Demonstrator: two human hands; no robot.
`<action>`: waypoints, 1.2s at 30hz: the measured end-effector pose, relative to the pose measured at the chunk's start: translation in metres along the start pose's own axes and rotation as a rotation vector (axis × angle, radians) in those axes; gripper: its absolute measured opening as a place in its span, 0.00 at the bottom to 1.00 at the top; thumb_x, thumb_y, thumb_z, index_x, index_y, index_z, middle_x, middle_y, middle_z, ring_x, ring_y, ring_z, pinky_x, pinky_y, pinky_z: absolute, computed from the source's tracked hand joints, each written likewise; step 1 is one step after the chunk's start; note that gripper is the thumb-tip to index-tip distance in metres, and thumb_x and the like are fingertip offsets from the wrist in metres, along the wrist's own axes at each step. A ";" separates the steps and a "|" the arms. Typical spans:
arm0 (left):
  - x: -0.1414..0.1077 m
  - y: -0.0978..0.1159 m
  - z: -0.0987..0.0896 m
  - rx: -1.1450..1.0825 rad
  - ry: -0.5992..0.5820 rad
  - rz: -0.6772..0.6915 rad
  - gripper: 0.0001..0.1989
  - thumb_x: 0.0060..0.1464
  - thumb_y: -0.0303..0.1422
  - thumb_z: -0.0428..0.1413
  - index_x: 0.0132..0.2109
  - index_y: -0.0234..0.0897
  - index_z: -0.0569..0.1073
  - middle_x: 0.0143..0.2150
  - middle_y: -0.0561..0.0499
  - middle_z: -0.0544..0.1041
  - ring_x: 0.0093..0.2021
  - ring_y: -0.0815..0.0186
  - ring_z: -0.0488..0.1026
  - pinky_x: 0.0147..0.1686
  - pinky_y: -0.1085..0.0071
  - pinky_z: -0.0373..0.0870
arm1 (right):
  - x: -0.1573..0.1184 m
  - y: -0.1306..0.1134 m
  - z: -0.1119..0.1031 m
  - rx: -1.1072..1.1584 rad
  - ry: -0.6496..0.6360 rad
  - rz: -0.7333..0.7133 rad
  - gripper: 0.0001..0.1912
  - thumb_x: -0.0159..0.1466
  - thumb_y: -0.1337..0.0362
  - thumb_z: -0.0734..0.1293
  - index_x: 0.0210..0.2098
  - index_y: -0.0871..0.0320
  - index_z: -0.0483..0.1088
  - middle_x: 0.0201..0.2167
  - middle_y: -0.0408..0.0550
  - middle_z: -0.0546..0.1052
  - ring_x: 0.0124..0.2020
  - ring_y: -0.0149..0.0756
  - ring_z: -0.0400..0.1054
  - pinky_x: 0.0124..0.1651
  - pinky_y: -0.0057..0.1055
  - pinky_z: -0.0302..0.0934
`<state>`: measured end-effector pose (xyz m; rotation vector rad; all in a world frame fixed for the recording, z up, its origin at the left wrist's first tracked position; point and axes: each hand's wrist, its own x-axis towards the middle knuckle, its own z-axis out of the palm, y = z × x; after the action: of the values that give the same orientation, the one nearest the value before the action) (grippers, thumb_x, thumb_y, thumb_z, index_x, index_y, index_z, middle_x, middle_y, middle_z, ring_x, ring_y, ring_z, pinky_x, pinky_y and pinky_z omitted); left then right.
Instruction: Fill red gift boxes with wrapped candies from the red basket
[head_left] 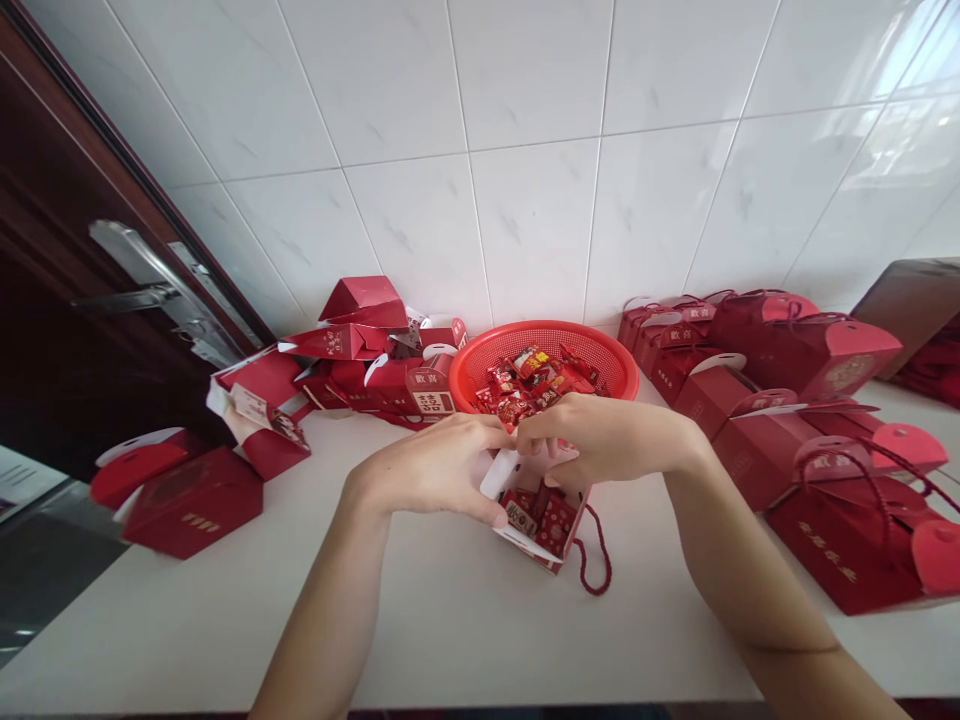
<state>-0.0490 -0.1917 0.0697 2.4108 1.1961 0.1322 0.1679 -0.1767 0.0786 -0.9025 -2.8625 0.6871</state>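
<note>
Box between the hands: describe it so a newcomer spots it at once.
On the white table, find the round red mesh basket by the tiled wall. Just in front of it is an open red box, left hand and right hand at its opening. It sits apart from the boxes grouped at either side, small red packets inside, a dark red cord loop lying beside it.

An indoor room is shown – whether in a home or a shop cannot be told. It is marked as indoors by glossy white marbled wall tiles and a dark brown wooden door with a silver metal lever handle. A packing spot is suggested by red cardboard boxes with gold lettering – massed along a white tabletop, beside a round red plastic basket.
</note>
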 end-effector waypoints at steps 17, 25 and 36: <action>0.001 -0.005 -0.004 0.061 -0.128 -0.109 0.32 0.44 0.47 0.68 0.56 0.45 0.76 0.57 0.49 0.75 0.60 0.50 0.68 0.53 0.67 0.64 | 0.001 0.015 0.004 -0.140 -0.073 0.265 0.25 0.55 0.64 0.71 0.53 0.56 0.72 0.36 0.48 0.76 0.44 0.46 0.69 0.34 0.31 0.54; 0.003 0.001 -0.001 0.052 -0.101 -0.062 0.18 0.50 0.41 0.64 0.49 0.45 0.79 0.50 0.49 0.74 0.51 0.55 0.73 0.44 0.68 0.67 | 0.015 0.011 0.012 -0.241 -0.025 0.361 0.17 0.55 0.59 0.74 0.41 0.59 0.70 0.37 0.50 0.76 0.40 0.45 0.71 0.32 0.32 0.51; 0.016 0.001 0.014 -0.133 -0.268 0.120 0.18 0.50 0.46 0.66 0.45 0.40 0.80 0.51 0.50 0.79 0.45 0.61 0.75 0.41 0.71 0.67 | 0.020 0.009 0.017 -0.310 -0.004 0.351 0.16 0.55 0.59 0.75 0.37 0.58 0.69 0.32 0.48 0.75 0.36 0.43 0.71 0.31 0.31 0.49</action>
<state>-0.0345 -0.1849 0.0563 2.2969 0.8954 -0.0711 0.1534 -0.1658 0.0575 -1.4689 -2.8902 0.2614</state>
